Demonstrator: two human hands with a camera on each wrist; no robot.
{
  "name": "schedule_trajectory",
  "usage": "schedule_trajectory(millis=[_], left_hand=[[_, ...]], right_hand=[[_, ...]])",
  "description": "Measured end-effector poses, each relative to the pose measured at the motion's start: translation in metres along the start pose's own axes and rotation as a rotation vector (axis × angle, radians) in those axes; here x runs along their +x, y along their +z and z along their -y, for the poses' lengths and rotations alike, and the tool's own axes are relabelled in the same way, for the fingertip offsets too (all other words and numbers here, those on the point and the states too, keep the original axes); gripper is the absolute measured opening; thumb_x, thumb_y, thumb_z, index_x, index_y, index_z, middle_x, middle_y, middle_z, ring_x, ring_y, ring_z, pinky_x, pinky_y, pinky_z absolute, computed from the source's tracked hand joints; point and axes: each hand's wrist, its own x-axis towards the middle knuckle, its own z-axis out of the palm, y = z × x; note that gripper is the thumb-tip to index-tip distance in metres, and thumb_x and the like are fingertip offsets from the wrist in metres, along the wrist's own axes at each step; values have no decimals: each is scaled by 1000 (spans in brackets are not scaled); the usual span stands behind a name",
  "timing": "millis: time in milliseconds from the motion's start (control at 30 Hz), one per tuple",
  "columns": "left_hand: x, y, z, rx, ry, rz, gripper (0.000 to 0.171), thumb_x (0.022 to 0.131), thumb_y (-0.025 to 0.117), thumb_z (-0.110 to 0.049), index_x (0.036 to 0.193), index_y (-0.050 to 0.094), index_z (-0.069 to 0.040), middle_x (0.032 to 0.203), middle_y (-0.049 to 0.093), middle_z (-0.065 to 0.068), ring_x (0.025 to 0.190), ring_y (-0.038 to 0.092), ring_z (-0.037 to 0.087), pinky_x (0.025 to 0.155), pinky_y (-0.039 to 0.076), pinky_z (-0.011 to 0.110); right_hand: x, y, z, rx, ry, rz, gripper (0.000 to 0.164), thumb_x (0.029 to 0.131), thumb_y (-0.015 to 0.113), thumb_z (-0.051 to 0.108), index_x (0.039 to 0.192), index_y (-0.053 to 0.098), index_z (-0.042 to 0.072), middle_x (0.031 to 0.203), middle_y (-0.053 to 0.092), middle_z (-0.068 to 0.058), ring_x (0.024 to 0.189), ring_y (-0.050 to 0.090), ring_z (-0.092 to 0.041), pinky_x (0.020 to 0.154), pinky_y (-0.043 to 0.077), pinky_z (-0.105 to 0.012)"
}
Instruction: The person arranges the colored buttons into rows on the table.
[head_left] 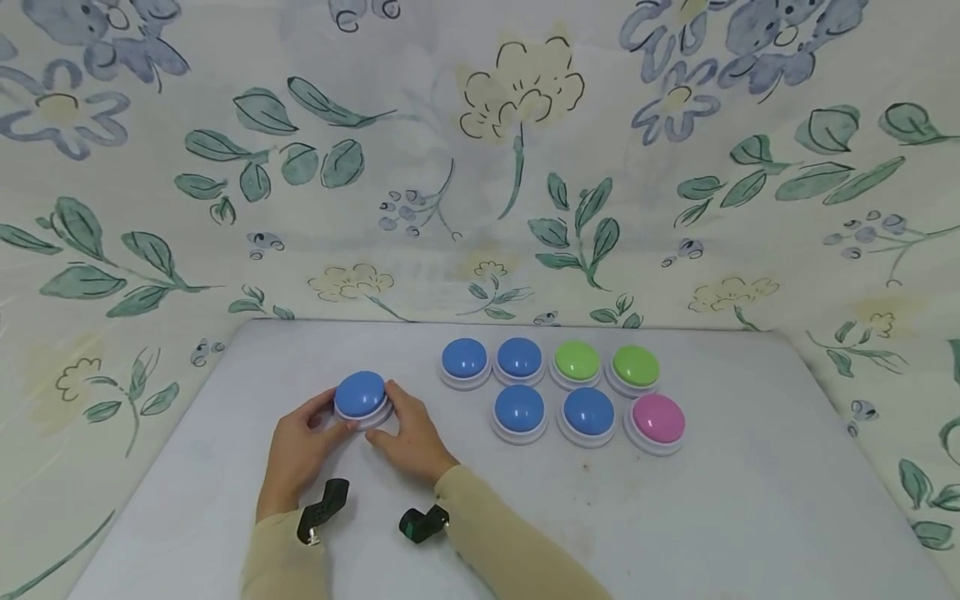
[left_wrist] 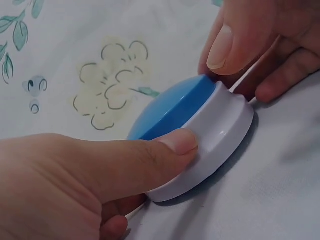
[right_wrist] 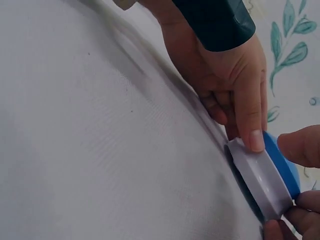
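Note:
A blue push button (head_left: 361, 395) with a round white base sits at the left of the table, between both hands. The left hand (head_left: 294, 454) grips it from the left; its thumb presses on the white base (left_wrist: 215, 135) in the left wrist view, its other fingers mostly hidden behind. The right hand (head_left: 414, 433) holds the button's right side, with the index finger at the rim. In the right wrist view, the right thumb (right_wrist: 302, 145) overlaps the blue dome, and whether it touches is unclear. The right fingertips (right_wrist: 306, 202) are at the base's far end.
Right of the hands, several blue buttons (head_left: 519, 408), two green buttons (head_left: 577, 361) and a pink button (head_left: 658, 419) stand in two rows on the white table (head_left: 750, 517). A floral cloth (head_left: 420, 175) hangs behind. Black wrist cameras (head_left: 324, 510) are on both sleeves.

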Motion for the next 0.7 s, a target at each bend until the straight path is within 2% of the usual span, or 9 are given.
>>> schedule_trajectory(millis=[267,400,567,633,700], left_hand=[[-5,3,1,-59,35,-47,67,91,76,-29,147,50,-4,146,52,21,131,49,38,111,40,52],[-6,5,0,-66,64,-68,66,90,77,-30,146,52,-6,144,55,19,131,50,36,110,42,50],[-7,9,-3,-66,97,-97,63,89,79,-30,144,56,-9,141,59,13,130,52,29,106,45,34],[-8,11,-5,-68,104,-100,62,89,79,-31,143,57,-10,141,59,12,130,53,29,106,45,31],[-8,12,-7,-76,111,-98,62,89,79,-31,143,57,-11,141,59,11,130,53,29,107,45,33]], right_hand=[[-5,0,-2,85,-27,-24,72,95,67,15,157,32,6,163,30,-9,148,31,-21,116,33,-27],[-10,-1,-1,87,-25,-45,73,95,67,16,157,30,7,163,30,-7,149,29,-21,115,34,-26],[-16,-6,2,71,-12,-70,73,96,66,16,159,29,11,164,29,-3,149,27,-19,115,34,-26],[-18,-8,3,70,-10,-74,73,97,66,16,159,28,11,164,28,-2,150,27,-20,115,34,-26],[-19,-11,4,66,-20,-80,73,96,66,16,159,28,10,164,28,-3,149,27,-21,116,34,-28]])
